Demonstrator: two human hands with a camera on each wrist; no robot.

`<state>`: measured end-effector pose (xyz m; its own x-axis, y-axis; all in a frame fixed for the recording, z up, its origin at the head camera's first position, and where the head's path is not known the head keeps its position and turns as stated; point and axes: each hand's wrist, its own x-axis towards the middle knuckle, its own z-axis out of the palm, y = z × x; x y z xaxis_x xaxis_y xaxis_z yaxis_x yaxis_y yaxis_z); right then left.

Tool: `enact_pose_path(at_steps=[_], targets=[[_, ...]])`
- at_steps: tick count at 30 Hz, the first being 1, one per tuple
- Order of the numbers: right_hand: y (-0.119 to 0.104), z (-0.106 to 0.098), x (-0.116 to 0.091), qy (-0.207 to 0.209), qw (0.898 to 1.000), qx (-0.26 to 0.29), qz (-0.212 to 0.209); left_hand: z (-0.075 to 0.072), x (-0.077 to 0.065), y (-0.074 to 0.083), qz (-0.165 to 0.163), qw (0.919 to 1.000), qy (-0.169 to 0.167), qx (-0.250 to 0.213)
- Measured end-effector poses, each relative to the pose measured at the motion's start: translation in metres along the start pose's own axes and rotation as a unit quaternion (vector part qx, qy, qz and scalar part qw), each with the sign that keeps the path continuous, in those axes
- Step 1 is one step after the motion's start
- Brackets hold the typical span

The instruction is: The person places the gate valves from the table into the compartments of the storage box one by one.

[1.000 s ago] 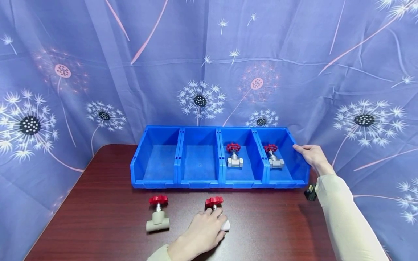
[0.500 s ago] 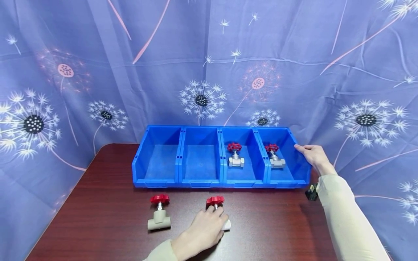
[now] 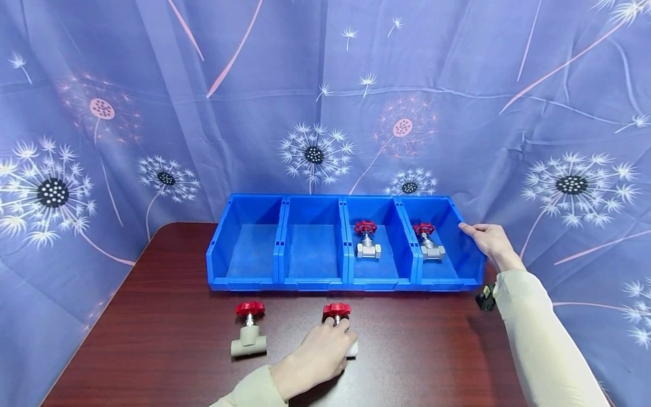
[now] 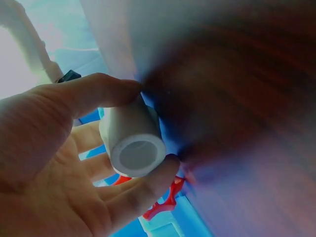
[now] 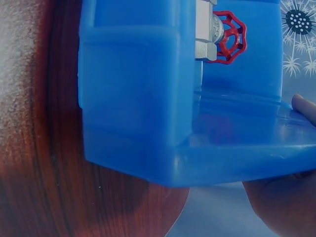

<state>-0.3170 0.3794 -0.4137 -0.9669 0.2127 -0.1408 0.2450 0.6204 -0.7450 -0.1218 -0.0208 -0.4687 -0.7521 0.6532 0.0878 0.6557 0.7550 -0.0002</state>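
My left hand point(image 3: 316, 351) holds a white valve point(image 3: 352, 349) with a red handwheel point(image 3: 337, 310) on the table. In the left wrist view, thumb and fingers curl round its pale tubular body point(image 4: 131, 131), its open end facing the camera. Much of the valve is hidden by the hand in the head view. To its left stands a beige valve point(image 3: 249, 340) with a red wheel. My right hand point(image 3: 490, 243) grips the right side wall of the blue bin row point(image 3: 312, 286), thumb inside, fingers outside. Metal valves with red wheels stand in the third bin point(image 3: 368, 249) and fourth bin point(image 3: 432, 250).
Four-sided dividers split the bin row into compartments, and its low front lips face me. It stands toward the back of the dark red-brown table point(image 3: 168, 316). A blue dandelion-print curtain point(image 3: 244, 113) hangs behind. A small black device point(image 3: 486, 298) sits below the right wrist.
The left hand's fingers have drawn in slightly round the white valve, and less of its white end shows. The right hand stays on the bin wall. The head view has shifted slightly.
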Motion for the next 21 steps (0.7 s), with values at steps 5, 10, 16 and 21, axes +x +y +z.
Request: enact_pose_path(at_steps=[5,10,16,21], targets=[[0.000,0.000,0.000,0.001,1.000,-0.005,0.001,-0.004,-0.001,-0.003,-0.004,1.0000,-0.005,-0.006],[0.000,-0.002,0.000,0.006,1.000,-0.007,0.002,-0.011,-0.001,-0.009,-0.007,0.9999,0.007,-0.005],[0.000,-0.001,0.001,-0.003,1.000,-0.005,0.007,-0.022,0.001,-0.021,-0.021,0.9991,0.026,-0.025],[-0.001,-0.001,0.000,-0.003,1.000,-0.003,0.005,-0.033,0.002,-0.031,-0.027,0.9980,0.041,-0.041]])
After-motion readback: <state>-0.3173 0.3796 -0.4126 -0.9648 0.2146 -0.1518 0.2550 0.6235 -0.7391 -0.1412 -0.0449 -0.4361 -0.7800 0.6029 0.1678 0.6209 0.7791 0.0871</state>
